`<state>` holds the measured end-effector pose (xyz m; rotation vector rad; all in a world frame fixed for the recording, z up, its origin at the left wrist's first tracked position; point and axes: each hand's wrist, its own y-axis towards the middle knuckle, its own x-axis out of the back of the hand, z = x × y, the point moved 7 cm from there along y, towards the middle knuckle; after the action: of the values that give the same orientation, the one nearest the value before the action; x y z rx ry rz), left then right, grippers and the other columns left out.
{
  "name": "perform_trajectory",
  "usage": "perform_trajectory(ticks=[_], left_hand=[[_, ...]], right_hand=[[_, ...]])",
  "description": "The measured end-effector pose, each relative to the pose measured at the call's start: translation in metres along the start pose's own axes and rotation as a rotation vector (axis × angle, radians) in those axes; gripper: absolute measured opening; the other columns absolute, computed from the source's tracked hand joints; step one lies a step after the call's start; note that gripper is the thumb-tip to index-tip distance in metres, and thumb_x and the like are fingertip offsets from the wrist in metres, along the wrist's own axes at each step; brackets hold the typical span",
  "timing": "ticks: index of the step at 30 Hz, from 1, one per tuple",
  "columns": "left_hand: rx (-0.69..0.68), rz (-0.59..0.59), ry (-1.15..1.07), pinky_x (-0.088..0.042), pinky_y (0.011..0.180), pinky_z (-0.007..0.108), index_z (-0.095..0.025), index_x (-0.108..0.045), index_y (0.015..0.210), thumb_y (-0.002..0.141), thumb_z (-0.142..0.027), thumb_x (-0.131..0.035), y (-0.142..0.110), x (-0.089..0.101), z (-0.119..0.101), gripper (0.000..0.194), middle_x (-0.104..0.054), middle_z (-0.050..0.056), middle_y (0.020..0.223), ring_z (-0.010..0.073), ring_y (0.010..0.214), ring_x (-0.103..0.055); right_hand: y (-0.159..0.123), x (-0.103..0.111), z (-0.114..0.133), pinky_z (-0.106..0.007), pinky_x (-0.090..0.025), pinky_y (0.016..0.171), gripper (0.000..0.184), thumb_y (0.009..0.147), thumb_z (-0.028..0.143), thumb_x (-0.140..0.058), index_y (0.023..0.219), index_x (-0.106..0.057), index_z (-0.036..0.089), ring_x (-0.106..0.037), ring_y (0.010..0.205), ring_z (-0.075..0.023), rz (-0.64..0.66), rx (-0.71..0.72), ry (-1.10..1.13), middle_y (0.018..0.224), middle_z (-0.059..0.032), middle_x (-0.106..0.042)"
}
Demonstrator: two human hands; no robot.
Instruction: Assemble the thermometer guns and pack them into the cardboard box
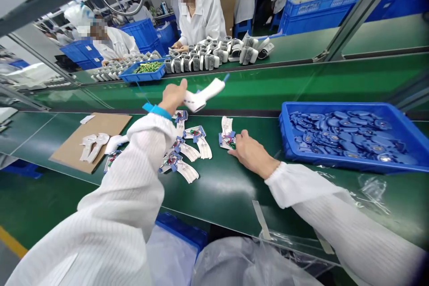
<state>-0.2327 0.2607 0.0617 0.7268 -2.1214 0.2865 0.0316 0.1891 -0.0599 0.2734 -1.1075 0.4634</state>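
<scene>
From the head view, I watch the left hand (pixel 172 97) up at eleven o'clock over the tabletop (pixel 228 187), its grip pinched on the near end of a curved white shell (pixel 209 91) with a blue tip. The right hand (pixel 251 152), nearer the middle, has its fingertips against the three o'clock edge of a wired piece (pixel 228 134); whether that grip is pressed together or only resting, I cannot tell. More wired pieces (pixel 197 138) lie at nine o'clock from it, and a blue tray (pixel 286 140) of blue parts (pixel 348 134) sits at two o'clock.

The step in hand looks like handling single pieces, one per hand. The next move seems to call for a light edge hold (those thin wires look easy to snag).
</scene>
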Motion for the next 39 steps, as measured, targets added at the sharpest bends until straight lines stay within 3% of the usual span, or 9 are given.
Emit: perform_trajectory(ticks=[3, 9, 12, 16, 23, 25, 28, 33, 39], left_hand=[[-0.040, -0.018, -0.051, -0.048, 0.091, 0.036, -0.013, -0.062, 0.095, 0.098, -0.051, -0.063, -0.018, -0.007, -0.012, 0.038, -0.070, 0.016, 0.106, 0.0265, 0.100, -0.067], [-0.010, 0.344, -0.382, -0.052, 0.078, 0.032, -0.016, -0.056, 0.103, 0.081, -0.039, -0.085, -0.182, -0.088, 0.014, 0.043, -0.071, 0.011, 0.101, 0.0233, 0.090, -0.068], [-0.151, 0.382, -0.540, -0.051, 0.077, 0.029, -0.018, -0.060, 0.101, 0.089, -0.023, -0.073, -0.227, -0.093, 0.017, 0.018, -0.071, 0.004, 0.093, 0.0183, 0.086, -0.066], [-0.389, 0.558, -0.581, -0.049, 0.078, 0.027, -0.020, -0.064, 0.109, 0.089, -0.011, -0.067, -0.252, -0.077, 0.002, 0.022, -0.071, 0.002, 0.099, 0.0166, 0.087, -0.063], [-0.432, 0.827, -0.586, -0.049, 0.079, 0.028, -0.021, -0.061, 0.107, 0.090, -0.012, -0.068, -0.282, -0.082, -0.014, 0.020, -0.069, 0.001, 0.099, 0.0163, 0.088, -0.062], [-0.403, 0.792, -0.633, -0.052, 0.083, 0.030, -0.022, -0.058, 0.111, 0.087, -0.011, -0.070, -0.288, -0.085, -0.014, 0.029, -0.070, 0.002, 0.102, 0.0173, 0.092, -0.064], [-0.435, 0.484, -0.600, -0.053, 0.102, 0.038, -0.023, -0.058, 0.120, 0.085, -0.009, -0.074, -0.294, -0.078, -0.015, 0.041, -0.067, 0.006, 0.120, 0.0221, 0.113, -0.064], [-0.526, 0.105, -0.461, -0.055, 0.105, 0.046, -0.024, -0.066, 0.120, 0.090, -0.028, -0.078, -0.321, -0.072, -0.021, 0.033, -0.070, 0.008, 0.124, 0.0266, 0.118, -0.064], [-0.595, 0.152, -0.362, -0.052, 0.113, 0.047, -0.020, -0.059, 0.139, 0.104, -0.028, -0.057, -0.328, -0.089, -0.025, 0.036, -0.067, 0.012, 0.138, 0.0264, 0.131, -0.060]], right_hand=[[0.002, -0.001, 0.005, -0.035, -0.051, 0.069, 0.034, 0.097, 0.039, -0.066, 0.106, -0.062, 0.007, -0.066, 0.077, -0.0236, -0.082, -0.082, 0.035, 0.106, -0.0195, -0.063], [-0.051, 0.014, 0.020, -0.032, -0.055, 0.071, 0.028, 0.098, 0.033, -0.062, 0.115, -0.059, 0.011, -0.068, 0.083, -0.0203, -0.203, -0.077, 0.198, 0.106, -0.0129, -0.065], [-0.100, 0.047, 0.020, -0.031, -0.054, 0.068, 0.021, 0.100, 0.033, -0.061, 0.115, -0.064, 0.018, -0.067, 0.075, -0.0163, -0.336, 0.036, 0.239, 0.104, -0.0064, -0.071], [-0.151, 0.109, 0.006, -0.038, -0.052, 0.090, 0.016, 0.104, 0.031, -0.055, 0.108, -0.070, 0.024, -0.068, 0.100, -0.0220, -0.599, 0.116, 0.096, 0.111, -0.0050, -0.073], [-0.153, 0.092, -0.016, -0.038, -0.059, 0.079, 0.043, 0.102, 0.055, -0.053, 0.131, -0.068, 0.027, -0.073, 0.102, -0.0258, -0.218, 0.134, 0.212, 0.119, -0.0070, -0.075], [-0.157, 0.075, -0.022, -0.033, -0.054, 0.059, 0.041, 0.101, 0.058, -0.052, 0.118, -0.073, 0.027, -0.072, 0.073, -0.0219, -0.064, 0.065, 0.255, 0.092, -0.0048, -0.077], [-0.167, 0.065, -0.027, -0.028, -0.039, 0.044, 0.038, 0.106, 0.049, -0.044, 0.093, -0.071, 0.026, -0.054, 0.046, -0.0147, -0.053, -0.024, 0.280, 0.062, 0.0014, -0.066], [-0.180, 0.066, -0.015, -0.027, -0.044, 0.050, 0.029, 0.107, 0.032, -0.042, 0.114, -0.068, 0.022, -0.069, 0.065, -0.0179, -0.325, -0.020, 0.142, 0.094, -0.0035, -0.077], [-0.191, 0.067, 0.007, -0.029, -0.030, 0.039, 0.039, 0.110, 0.027, -0.034, 0.114, -0.068, 0.009, -0.061, 0.045, -0.0151, -0.505, 0.021, -0.145, 0.087, -0.0095, -0.077]])
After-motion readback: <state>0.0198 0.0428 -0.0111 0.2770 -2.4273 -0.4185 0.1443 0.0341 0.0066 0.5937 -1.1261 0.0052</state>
